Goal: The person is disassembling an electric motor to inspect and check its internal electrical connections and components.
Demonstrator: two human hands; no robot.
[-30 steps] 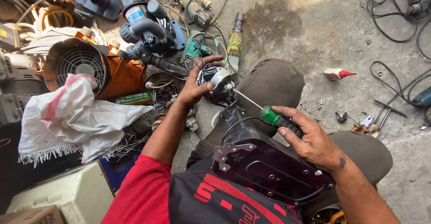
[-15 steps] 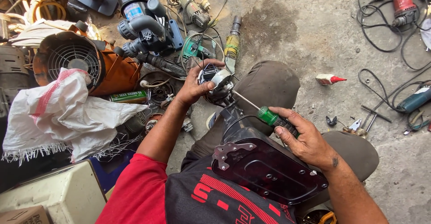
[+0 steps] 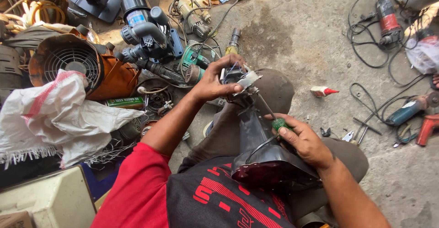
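Head view — green box [image 3: 124, 102] beside orange fan housing [image 3: 109, 75].

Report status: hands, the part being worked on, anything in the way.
Left hand grips motor part atop black stand. Right hand grips green screwdriver, tip at part. Nothing blocks it.

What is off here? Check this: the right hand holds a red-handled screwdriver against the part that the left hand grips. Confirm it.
One thing is wrong: the screwdriver handle is green, not red. The head view shows the right hand holding it against the part that the left hand grips.
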